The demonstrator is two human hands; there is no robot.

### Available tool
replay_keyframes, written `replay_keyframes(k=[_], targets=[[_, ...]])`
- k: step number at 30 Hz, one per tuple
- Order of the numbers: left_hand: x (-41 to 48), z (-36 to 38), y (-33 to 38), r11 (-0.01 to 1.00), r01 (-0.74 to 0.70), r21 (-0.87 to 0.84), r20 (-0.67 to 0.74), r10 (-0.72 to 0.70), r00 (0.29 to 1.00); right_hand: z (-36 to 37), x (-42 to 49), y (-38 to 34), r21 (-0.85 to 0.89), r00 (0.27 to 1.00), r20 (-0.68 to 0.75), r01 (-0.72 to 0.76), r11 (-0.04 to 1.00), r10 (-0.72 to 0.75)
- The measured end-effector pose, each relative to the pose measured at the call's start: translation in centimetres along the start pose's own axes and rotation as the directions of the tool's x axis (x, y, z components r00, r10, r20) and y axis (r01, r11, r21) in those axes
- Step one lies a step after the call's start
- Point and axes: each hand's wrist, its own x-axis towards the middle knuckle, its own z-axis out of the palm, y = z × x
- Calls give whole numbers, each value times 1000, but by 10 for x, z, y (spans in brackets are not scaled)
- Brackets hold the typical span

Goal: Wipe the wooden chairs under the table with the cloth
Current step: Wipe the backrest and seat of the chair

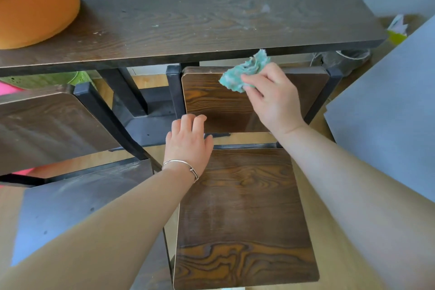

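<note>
While the cloth (pixel 244 70) sits bunched against the top edge of the chair's backrest (pixel 211 101), just under the tabletop (pixel 211 19) rim, the head view suggests wiping in long, flat strokes along the grain, then working down to the seat (pixel 244 219), which looks streaked. The right hand (pixel 270 99) has fingers and thumb closed in a pinch on the cloth, holding it to the wood. The left hand (pixel 188 141) bends its fingers over the backrest's lower left corner, thumb below the edge, seemingly gripping to steady it. A second chair (pixel 47 125) at left looks dusty, likely unwiped.
</note>
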Motion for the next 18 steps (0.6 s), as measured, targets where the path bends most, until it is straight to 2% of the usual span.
replay_keyframes(k=[2, 5, 7, 9, 11, 13, 15, 18], targets=[[6, -1, 7, 1000, -21, -6, -22, 21, 1000, -2, 1, 3, -20, 999, -3, 47, 999, -47], [9, 3, 10, 1000, -31, 0, -14, 31, 999, 14, -26, 13, -81, 992, 96, 92, 993, -84], [7, 9, 8, 1000, -26, 6, 10, 26, 1000, 32, -58, 22, -91, 970, 238, -26, 995, 48], [3, 16, 6, 1000, -19, 22, 31, 19, 999, 48, -93, 31, -106, 889, 425, -139, 985, 171], [0, 21, 6, 999, -19, 45, 49, 16, 999, 53, -111, 37, -144, 839, 494, -180, 973, 228], [-2, 23, 10, 998, -25, 54, 62, 22, 998, 47, -107, 38, -146, 849, 471, -194, 970, 240], [-2, 22, 17, 998, -39, 52, 69, 35, 997, 32, -87, 37, -106, 891, 393, -199, 974, 225], [3, 19, 32, 998, -53, 42, 64, 50, 997, -4, -45, 38, -18, 986, 86, -145, 989, 146]])
